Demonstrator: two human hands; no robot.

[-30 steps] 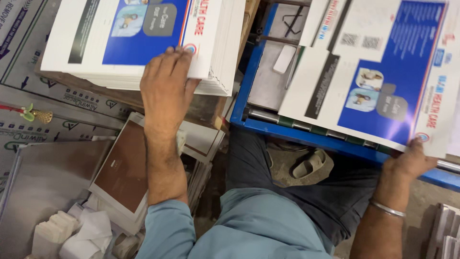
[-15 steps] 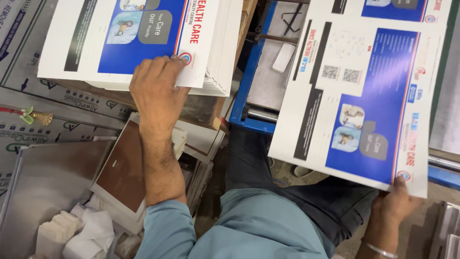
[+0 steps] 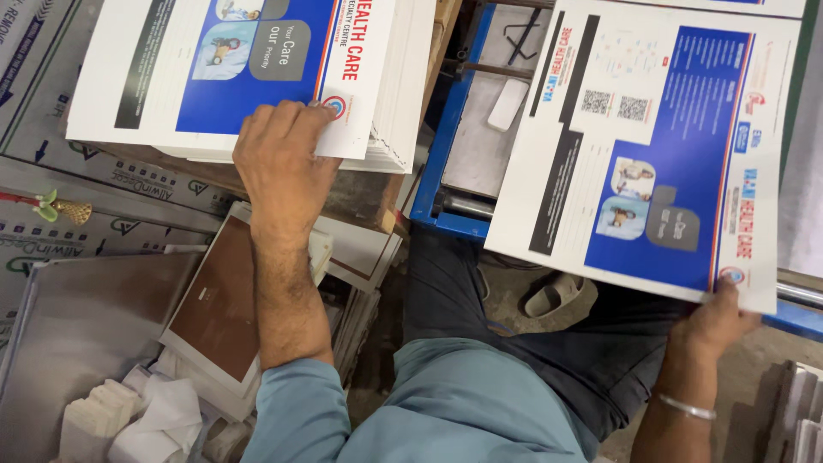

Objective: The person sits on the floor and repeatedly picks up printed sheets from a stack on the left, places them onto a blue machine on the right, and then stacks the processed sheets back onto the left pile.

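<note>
My left hand lies flat, fingers together, on the near corner of a thick stack of printed sheets, blue and white with small pictures, at the upper left. My right hand pinches the near right corner of one single printed sheet of the same kind and holds it in the air over the blue machine frame. A metal bracelet sits on my right wrist. My legs in dark trousers and a sandal show below the sheet.
Under the stack lie flat cardboard boxes. A brown-faced board and a grey metal tray lie at the lower left, with folded white cloths beside them. A grey plate sits inside the blue frame.
My right hand has drawn the single sheet leftward and toward me, off the right side. The left hand stays on the stack's corner.
</note>
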